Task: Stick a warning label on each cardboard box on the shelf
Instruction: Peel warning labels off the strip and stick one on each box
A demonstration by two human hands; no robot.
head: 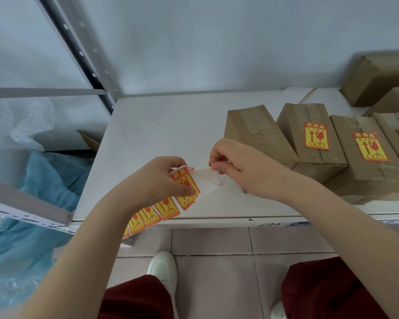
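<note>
Left grip [161, 180] pinches label strip [166, 207], right grip [240, 166] pinches backing [209, 180], near the bare box [256, 132]. Flimsy, sticky: we take corners only.

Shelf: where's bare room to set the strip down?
Bare shelf: from the left post to the unlabelled box, wall to front edge; left hand with the strip and right hand pinching its backing hover over the front. Right of that box: crowded, labelled boxes side by side, more behind.
</note>
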